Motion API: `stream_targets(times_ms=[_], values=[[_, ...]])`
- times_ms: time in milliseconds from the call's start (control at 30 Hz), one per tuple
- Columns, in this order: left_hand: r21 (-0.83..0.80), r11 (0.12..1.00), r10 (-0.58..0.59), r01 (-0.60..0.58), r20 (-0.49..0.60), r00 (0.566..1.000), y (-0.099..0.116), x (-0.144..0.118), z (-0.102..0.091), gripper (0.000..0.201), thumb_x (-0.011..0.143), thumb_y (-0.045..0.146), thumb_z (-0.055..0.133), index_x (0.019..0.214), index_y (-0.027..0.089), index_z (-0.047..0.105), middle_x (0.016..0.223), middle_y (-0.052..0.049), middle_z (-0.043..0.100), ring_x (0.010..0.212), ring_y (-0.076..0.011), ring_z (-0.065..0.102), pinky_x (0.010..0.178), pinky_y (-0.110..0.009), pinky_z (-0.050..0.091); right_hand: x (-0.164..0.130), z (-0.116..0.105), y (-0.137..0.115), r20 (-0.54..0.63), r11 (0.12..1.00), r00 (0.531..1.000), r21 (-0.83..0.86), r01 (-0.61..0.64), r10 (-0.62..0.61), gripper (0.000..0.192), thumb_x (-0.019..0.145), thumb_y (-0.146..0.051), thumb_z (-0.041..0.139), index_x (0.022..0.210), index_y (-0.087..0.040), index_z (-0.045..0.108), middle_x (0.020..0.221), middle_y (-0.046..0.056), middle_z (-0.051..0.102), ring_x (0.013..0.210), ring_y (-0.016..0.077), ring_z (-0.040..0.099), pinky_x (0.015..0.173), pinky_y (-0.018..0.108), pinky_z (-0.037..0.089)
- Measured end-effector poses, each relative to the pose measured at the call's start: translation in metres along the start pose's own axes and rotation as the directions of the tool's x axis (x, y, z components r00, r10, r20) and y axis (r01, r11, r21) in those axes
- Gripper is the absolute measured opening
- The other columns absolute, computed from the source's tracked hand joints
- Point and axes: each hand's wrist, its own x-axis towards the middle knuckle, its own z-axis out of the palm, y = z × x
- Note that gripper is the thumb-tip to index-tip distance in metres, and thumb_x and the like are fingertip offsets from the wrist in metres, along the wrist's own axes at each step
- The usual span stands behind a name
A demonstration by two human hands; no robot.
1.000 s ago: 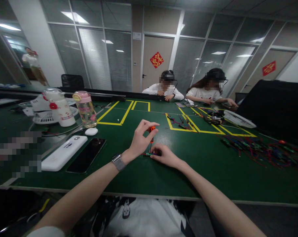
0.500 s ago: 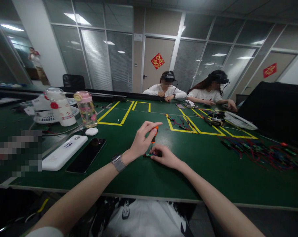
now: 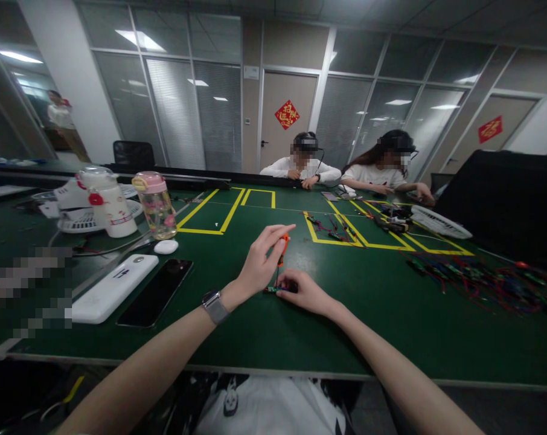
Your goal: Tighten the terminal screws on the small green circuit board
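Note:
My left hand (image 3: 261, 258) is closed around an orange-and-black screwdriver (image 3: 283, 249), its index finger reaching over the top of the handle. The screwdriver stands nearly upright, with its shaft running down to a small green circuit board (image 3: 272, 290) on the green table (image 3: 237, 344). My right hand (image 3: 304, 291) pinches the board's right side, where thin wires show at the fingers. A small dark part (image 3: 292, 286) sits by the right thumb and fingers, partly hidden. Whether the tip sits in a screw is too small to tell.
To the left lie a white power bank (image 3: 115, 289), a black phone (image 3: 156, 293) and a white case (image 3: 166, 247), with bottles (image 3: 156, 208) behind. Wired boards (image 3: 473, 278) pile up at right; a few more (image 3: 332, 228) lie inside yellow tape. Two people (image 3: 300, 166) sit opposite.
The view has shifted slightly, so the table's things sit a little lower. Both hands keep their places at the board, and the screwdriver's handle looks slightly turned.

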Motion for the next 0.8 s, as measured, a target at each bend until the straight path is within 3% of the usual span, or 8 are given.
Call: stream_targets(times_ms=[100,267,400,500,633,733,800], values=[[-0.034,0.999,0.017,-0.017,0.013,1.000,0.000,-0.001,0.001,0.035,0.097,0.021,0.041,0.130,0.025,0.053,0.116,-0.006,0.060,0.100,-0.0159,0.060,0.086,-0.029,0.049,0.000,0.000,0.000,-0.004,1.000,1.000,0.007,-0.002,0.002,0.012,0.075,-0.010,0.067,0.085,-0.015,0.065,0.075,-0.001,0.056,0.068,0.0127,0.051,0.063,0.024,0.041],[0.141,0.987,0.084,-0.074,-0.063,0.995,0.003,0.001,-0.001,0.027,0.088,0.027,0.061,0.114,0.023,0.064,0.094,-0.003,0.058,0.087,-0.0155,0.057,0.080,-0.029,0.048,0.000,0.001,0.001,-0.016,1.000,1.000,0.017,-0.005,0.006,0.012,0.075,-0.009,0.066,0.085,-0.016,0.065,0.076,-0.001,0.057,0.068,0.0128,0.052,0.064,0.024,0.041],[0.007,1.000,-0.016,0.016,0.067,0.998,-0.001,0.007,-0.006,0.035,0.097,0.023,0.041,0.129,0.025,0.054,0.115,-0.007,0.061,0.105,-0.0173,0.058,0.092,-0.032,0.046,-0.001,0.001,0.000,-0.020,1.000,1.000,0.007,0.003,-0.003,0.011,0.075,-0.009,0.066,0.085,-0.016,0.065,0.077,0.000,0.057,0.070,0.0132,0.052,0.065,0.025,0.042],[-0.094,0.992,-0.074,0.084,0.109,0.991,-0.005,0.010,-0.008,0.034,0.095,0.024,0.045,0.127,0.022,0.056,0.107,-0.007,0.065,0.094,-0.0162,0.063,0.083,-0.029,0.051,-0.001,0.000,0.000,-0.015,1.000,1.000,-0.002,0.008,-0.008,0.011,0.076,-0.010,0.066,0.085,-0.016,0.066,0.078,0.000,0.057,0.070,0.0132,0.052,0.066,0.025,0.042],[0.063,0.997,-0.040,0.041,-0.020,0.999,-0.005,0.009,-0.008,0.018,0.086,0.027,0.063,0.101,0.019,0.066,0.092,-0.003,0.060,0.082,-0.0146,0.059,0.075,-0.027,0.050,-0.001,0.000,0.000,-0.015,1.000,1.000,-0.016,0.017,-0.017,0.011,0.076,-0.011,0.066,0.086,-0.016,0.066,0.079,0.000,0.057,0.070,0.0133,0.052,0.066,0.025,0.042],[0.198,0.980,0.018,-0.011,-0.035,0.999,-0.002,0.007,-0.007,0.023,0.092,0.027,0.053,0.112,0.020,0.064,0.103,-0.006,0.059,0.093,-0.0164,0.059,0.084,-0.031,0.049,-0.001,0.000,0.000,-0.016,0.999,1.000,-0.027,0.019,-0.019,0.011,0.076,-0.011,0.066,0.086,-0.017,0.066,0.078,0.000,0.057,0.070,0.0132,0.053,0.066,0.025,0.042],[0.189,0.981,0.040,-0.037,-0.014,0.999,-0.002,0.006,-0.007,0.031,0.097,0.022,0.042,0.124,0.021,0.057,0.116,-0.008,0.059,0.106,-0.0176,0.058,0.093,-0.033,0.046,-0.001,0.000,0.000,-0.012,0.999,1.000,-0.028,0.020,-0.020,0.011,0.076,-0.012,0.066,0.086,-0.017,0.066,0.078,0.000,0.057,0.070,0.0132,0.053,0.066,0.025,0.042]])
